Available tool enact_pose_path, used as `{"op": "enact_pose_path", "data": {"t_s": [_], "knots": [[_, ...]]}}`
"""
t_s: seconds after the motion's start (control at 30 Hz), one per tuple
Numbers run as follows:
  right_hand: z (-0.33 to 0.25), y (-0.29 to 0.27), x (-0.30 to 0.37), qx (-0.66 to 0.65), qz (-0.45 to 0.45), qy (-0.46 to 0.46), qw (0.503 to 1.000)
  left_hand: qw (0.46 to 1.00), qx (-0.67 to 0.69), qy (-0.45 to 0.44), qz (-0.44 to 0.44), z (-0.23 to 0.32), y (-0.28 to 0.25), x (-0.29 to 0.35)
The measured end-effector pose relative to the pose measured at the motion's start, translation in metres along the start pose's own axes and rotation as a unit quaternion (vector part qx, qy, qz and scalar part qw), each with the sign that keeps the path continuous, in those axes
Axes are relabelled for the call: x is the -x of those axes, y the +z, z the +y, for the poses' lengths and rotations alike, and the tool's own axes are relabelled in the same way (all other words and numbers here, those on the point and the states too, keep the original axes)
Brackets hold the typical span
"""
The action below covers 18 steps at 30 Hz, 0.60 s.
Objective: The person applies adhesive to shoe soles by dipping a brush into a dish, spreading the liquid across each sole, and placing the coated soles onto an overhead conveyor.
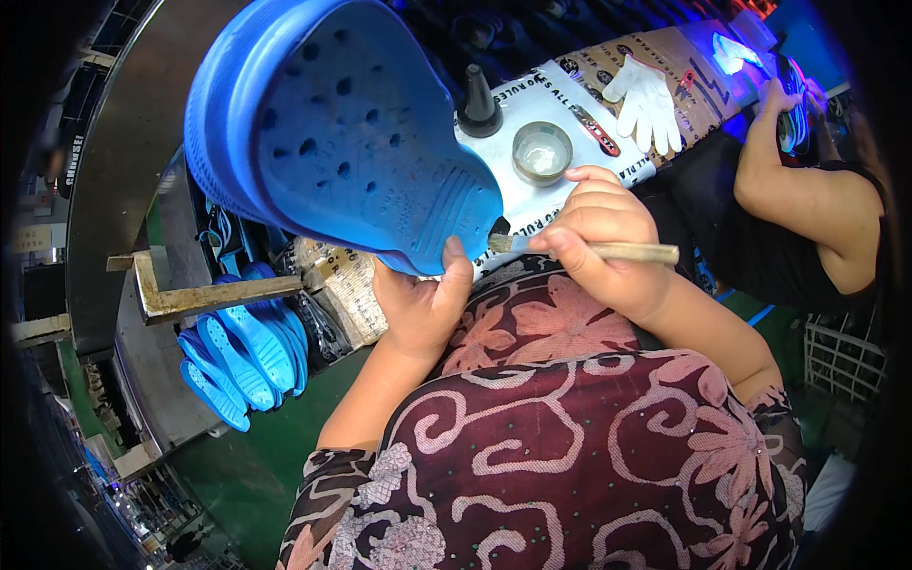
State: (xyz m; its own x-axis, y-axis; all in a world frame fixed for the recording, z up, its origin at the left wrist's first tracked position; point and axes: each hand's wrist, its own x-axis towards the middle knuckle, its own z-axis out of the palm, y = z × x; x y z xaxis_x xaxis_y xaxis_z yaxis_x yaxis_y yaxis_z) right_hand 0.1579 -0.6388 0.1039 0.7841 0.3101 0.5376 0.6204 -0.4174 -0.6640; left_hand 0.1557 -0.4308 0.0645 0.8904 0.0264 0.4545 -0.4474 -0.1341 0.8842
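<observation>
My left hand [423, 299] grips a large blue foam clog [370, 142] by its narrow end, thumb on top, and holds it up tilted. Holes dot the wide part of the clog, and ridges cross the part near my thumb. In my right hand [603, 228] is a brush [632, 252] with a pale wooden handle. Its bristle end meets the clog's near edge beside a small black patch. Just beyond my right hand, a small round cup [541, 152] stands on a white printed sheet, with something pale and shiny inside.
A dark nozzle bottle [480, 100], a red and black cutter knife [597, 130] and a white glove [646, 104] lie past the cup. Several blue clogs [247, 347] are stacked at left by a wooden bar [218, 296]. A co-worker [807, 190] sits at right.
</observation>
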Motion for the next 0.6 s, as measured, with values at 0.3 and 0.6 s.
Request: {"op": "enact_pose_path", "data": {"t_s": [0.3, 0.6], "knots": [[-0.0019, 0.0050, 0.0009, -0.001, 0.028, 0.009, 1.000, 0.999, 0.009, -0.032, -0.013, 0.0056, 0.0008, -0.0026], [-0.0004, 0.0013, 0.0041, -0.058, 0.065, 0.066, 0.994, 1.000, -0.008, -0.008, 0.001, 0.0040, 0.0008, -0.0012]]}}
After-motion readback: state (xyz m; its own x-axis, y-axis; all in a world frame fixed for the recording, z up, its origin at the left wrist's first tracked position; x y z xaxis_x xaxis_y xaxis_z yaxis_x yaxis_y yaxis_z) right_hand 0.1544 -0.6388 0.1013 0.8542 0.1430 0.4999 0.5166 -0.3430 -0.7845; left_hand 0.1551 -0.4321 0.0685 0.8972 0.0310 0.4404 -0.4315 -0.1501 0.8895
